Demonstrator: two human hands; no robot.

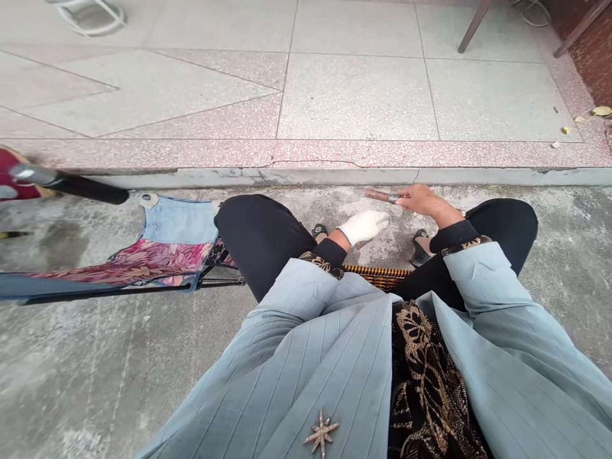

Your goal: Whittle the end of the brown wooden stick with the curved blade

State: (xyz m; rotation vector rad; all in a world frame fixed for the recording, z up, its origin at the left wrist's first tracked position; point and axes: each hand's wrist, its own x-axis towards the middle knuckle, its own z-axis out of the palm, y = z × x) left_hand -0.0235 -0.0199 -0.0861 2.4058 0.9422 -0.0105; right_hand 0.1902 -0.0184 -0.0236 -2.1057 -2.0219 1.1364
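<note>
My right hand (423, 200) is bare and closed around one end of a short brown stick (378, 194). Silvery wire appears to be wound around the stick near my fingers, and its other end points left. Just below and to the left, my left hand (364, 227) wears a white glove. Its fingers are curled in, and whatever they may hold is hidden from view. Both hands are between my knees, above the concrete, apart from each other. Behind them, under me, shows a strip of orange-and-black woven seat (380, 277).
A raised tiled step (354, 95) with a pale edge runs across in front. On the left lies a folding chair (162, 255) with patchwork fabric, and a black handle (90, 188) beside it. Furniture legs (474, 27) stand at the upper right, near fallen leaves (601, 111).
</note>
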